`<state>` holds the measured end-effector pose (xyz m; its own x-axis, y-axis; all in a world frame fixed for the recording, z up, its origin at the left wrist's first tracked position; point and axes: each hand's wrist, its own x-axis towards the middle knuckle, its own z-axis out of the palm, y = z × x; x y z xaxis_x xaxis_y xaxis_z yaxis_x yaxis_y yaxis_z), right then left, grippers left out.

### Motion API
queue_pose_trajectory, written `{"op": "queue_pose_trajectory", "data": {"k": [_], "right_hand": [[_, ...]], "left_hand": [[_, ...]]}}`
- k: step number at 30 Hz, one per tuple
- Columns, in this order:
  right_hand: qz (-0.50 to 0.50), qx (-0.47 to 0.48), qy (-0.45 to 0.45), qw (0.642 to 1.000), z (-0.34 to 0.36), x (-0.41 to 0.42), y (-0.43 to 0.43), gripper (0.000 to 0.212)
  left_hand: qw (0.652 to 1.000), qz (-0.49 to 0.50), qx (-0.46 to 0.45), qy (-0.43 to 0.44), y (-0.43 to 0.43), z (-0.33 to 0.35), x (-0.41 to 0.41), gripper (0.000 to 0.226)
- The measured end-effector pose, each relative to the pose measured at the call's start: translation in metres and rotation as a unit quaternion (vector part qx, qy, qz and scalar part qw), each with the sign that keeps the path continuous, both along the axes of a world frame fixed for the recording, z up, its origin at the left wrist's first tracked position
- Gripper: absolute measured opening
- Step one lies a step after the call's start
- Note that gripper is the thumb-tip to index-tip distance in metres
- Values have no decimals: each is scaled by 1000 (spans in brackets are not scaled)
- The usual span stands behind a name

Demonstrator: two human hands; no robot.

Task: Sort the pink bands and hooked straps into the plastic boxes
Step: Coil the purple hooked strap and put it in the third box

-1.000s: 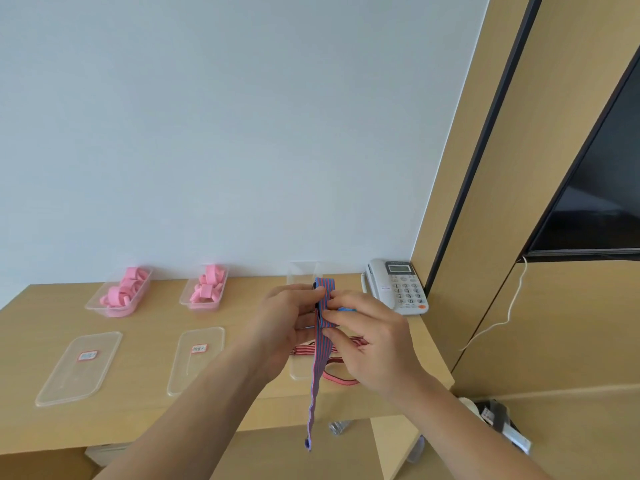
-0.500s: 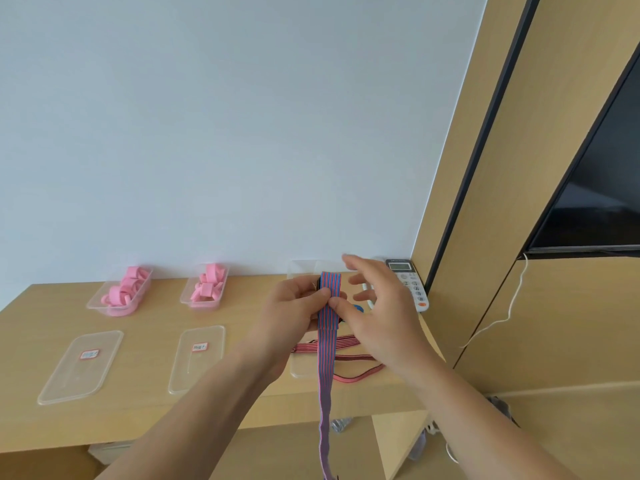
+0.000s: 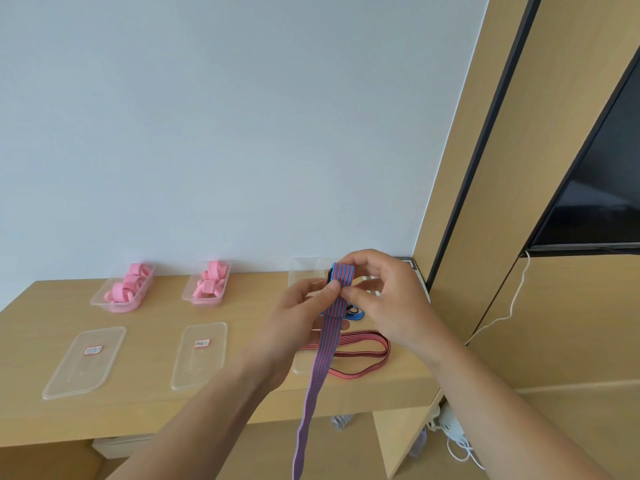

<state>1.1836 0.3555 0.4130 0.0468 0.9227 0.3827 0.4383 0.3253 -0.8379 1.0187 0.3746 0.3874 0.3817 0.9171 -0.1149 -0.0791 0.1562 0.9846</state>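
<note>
A blue-and-red striped strap [image 3: 322,348] is folded over at its top and hangs down past the table's front edge. My left hand [image 3: 298,313] pinches it just below the fold. My right hand [image 3: 381,296] holds the folded top from the right with curled fingers. Two clear boxes, one at the far left [image 3: 123,289] and one beside it [image 3: 209,284], hold pink bands. A third clear box [image 3: 304,268] stands behind my hands, mostly hidden. A red striped strap [image 3: 367,351] and a blue strap [image 3: 356,315] lie on the table below my hands.
Two clear lids, a left lid [image 3: 85,362] and a middle lid [image 3: 201,353], with red labels lie near the wooden table's [image 3: 156,320] front edge. A third lid [image 3: 303,365] lies under the red strap. A telephone [image 3: 417,271] is mostly hidden behind my right hand. Cables [image 3: 453,434] hang below right.
My right hand has moved from beside the strap to its folded top and closed on it. The strap's free end hangs lower. My left hand keeps its pinch.
</note>
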Motion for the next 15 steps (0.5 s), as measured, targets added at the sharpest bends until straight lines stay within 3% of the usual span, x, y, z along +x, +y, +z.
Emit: {"op": "queue_pose_trajectory", "data": {"k": [8,15], "right_hand": [[-25,38,39,998,1,-3,1,32],[-63,99,14,993,-3,-7,2,31]], "left_hand": [[999,-3,-30,-35,-4,-5,3,41],[999,10,-40,-24,-5,-4,6,44]]}}
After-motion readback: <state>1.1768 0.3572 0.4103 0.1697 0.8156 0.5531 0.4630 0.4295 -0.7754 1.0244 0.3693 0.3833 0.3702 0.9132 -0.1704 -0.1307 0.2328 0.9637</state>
